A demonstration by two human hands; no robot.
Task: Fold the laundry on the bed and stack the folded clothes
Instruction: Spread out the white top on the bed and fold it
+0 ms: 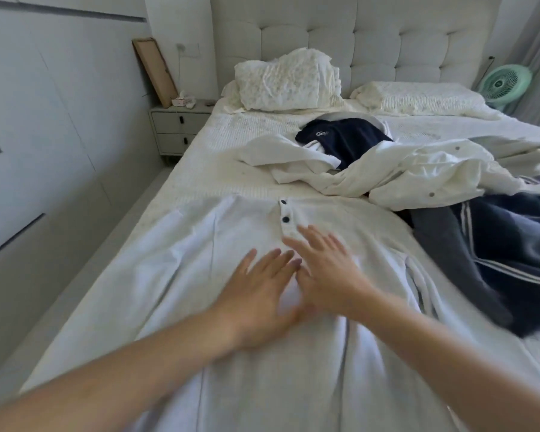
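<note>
A white shirt point(219, 260) lies spread flat on the bed point(200, 169), near its left edge, its long axis running from foot to headboard, buttoned collar toward the pillows. Left hand point(259, 294) and right hand point(328, 275) both press on its middle with straight, spread fingers, gripping nothing. More clothes point(418, 173) lie heaped toward the right edge.

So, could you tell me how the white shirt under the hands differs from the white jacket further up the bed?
The shirt lies spread flat; the jacket is crumpled in a heap. The shirt's buttons are dark, the jacket's grey. Both hands rest on the shirt, not the jacket. Both are white and unfolded.
</note>
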